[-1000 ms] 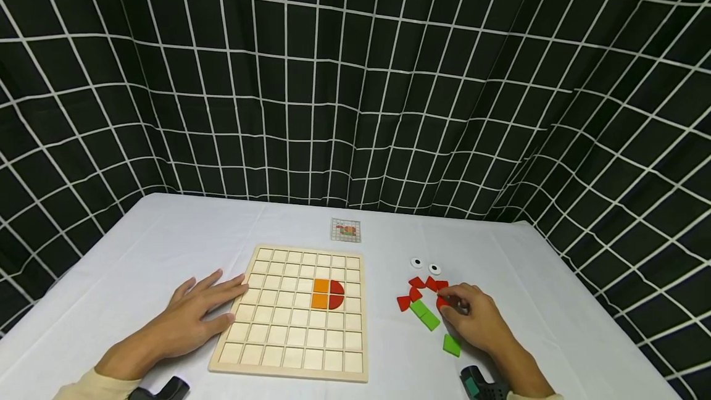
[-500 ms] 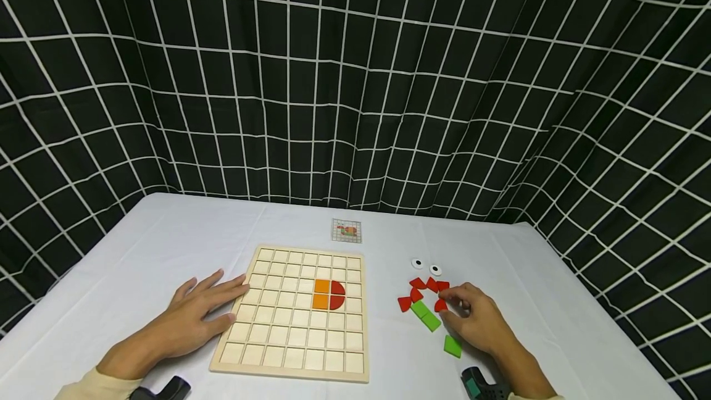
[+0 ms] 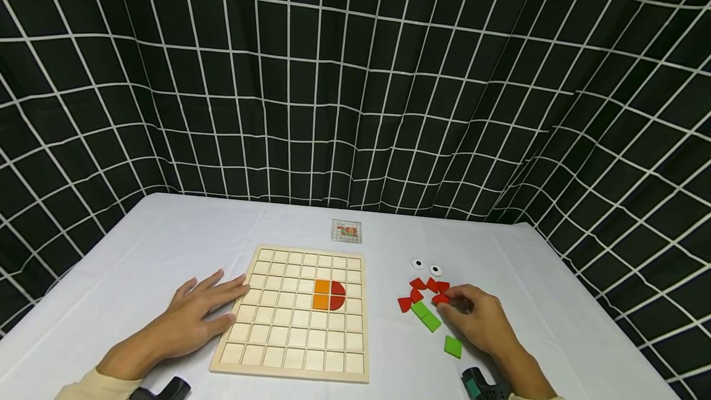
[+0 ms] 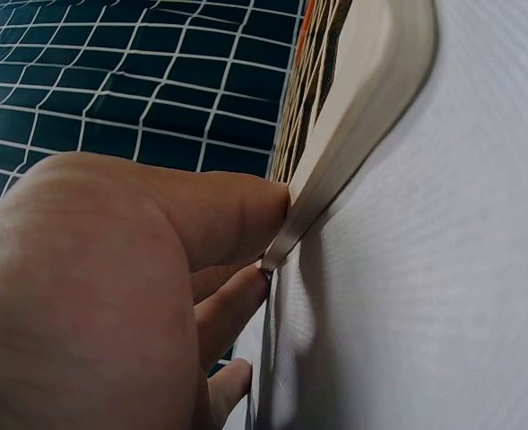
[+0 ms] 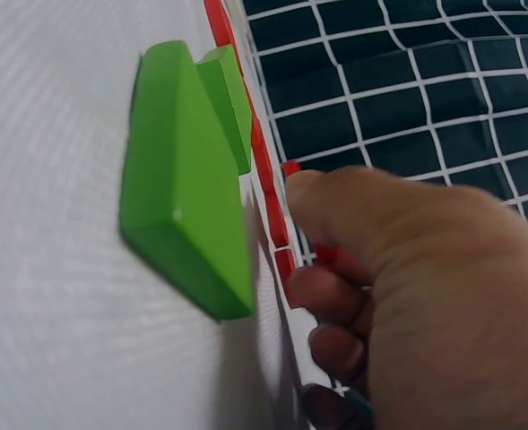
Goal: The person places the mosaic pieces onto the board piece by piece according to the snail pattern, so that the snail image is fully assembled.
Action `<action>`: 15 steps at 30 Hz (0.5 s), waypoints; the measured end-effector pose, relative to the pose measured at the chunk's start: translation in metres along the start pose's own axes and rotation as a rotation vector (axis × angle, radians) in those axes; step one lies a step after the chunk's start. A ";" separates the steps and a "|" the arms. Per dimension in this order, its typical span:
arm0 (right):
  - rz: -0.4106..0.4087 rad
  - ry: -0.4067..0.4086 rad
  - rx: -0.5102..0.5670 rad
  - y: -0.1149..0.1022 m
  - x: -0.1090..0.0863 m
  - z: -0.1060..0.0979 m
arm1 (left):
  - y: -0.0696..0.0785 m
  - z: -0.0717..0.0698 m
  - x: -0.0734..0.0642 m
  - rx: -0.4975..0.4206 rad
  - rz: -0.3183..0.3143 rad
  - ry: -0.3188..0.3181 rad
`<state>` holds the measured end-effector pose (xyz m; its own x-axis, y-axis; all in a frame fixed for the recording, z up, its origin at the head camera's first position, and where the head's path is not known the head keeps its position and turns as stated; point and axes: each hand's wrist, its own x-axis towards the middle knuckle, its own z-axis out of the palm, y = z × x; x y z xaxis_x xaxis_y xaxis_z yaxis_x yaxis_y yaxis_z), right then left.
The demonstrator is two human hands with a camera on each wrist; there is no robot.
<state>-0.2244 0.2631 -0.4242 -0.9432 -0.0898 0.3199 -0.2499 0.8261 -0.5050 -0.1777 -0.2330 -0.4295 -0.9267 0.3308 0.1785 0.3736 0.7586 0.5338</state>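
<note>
My left hand (image 3: 194, 313) rests at the left edge of a wooden grid board (image 3: 266, 354), fingers spread; in the left wrist view the thumb touches the board's side (image 4: 353, 116). Two orange squares (image 3: 321, 294) and two red quarter-circles (image 3: 337, 295) lie in the board's cells, right of the middle. On the right, my right hand (image 3: 480, 320) pinches a red quarter-circle piece (image 3: 440, 299) between thumb and fingers, tilted up from the cloth. Its tip (image 5: 290, 167) shows beyond the thumb in the right wrist view.
Several loose red pieces (image 3: 418, 284) lie left of and beyond the right hand. Two green squares (image 3: 426, 316) touch there; another green square (image 3: 452, 347) lies nearer. Two white eye discs (image 3: 436, 271) lie farther back. A small picture card (image 3: 347, 231) is behind the board.
The right fingers have shifted onto the red quarter-circle, which has turned and lifted off the cloth a little. My left hand stays at the board's edge.
</note>
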 end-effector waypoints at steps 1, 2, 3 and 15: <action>-0.019 0.019 0.002 -0.001 0.000 0.000 | 0.000 0.000 0.000 0.001 -0.001 0.000; -0.039 0.037 0.002 -0.002 0.001 0.000 | 0.000 0.000 0.000 0.001 -0.003 -0.002; -0.060 0.059 0.005 -0.003 0.001 -0.001 | -0.001 0.000 -0.001 0.000 -0.004 -0.004; -0.234 0.189 0.079 -0.033 0.010 -0.006 | 0.001 -0.001 0.000 0.002 -0.006 -0.002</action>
<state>-0.2239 0.2380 -0.3995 -0.8024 -0.1617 0.5744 -0.4791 0.7485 -0.4585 -0.1768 -0.2326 -0.4281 -0.9288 0.3275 0.1732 0.3680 0.7620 0.5329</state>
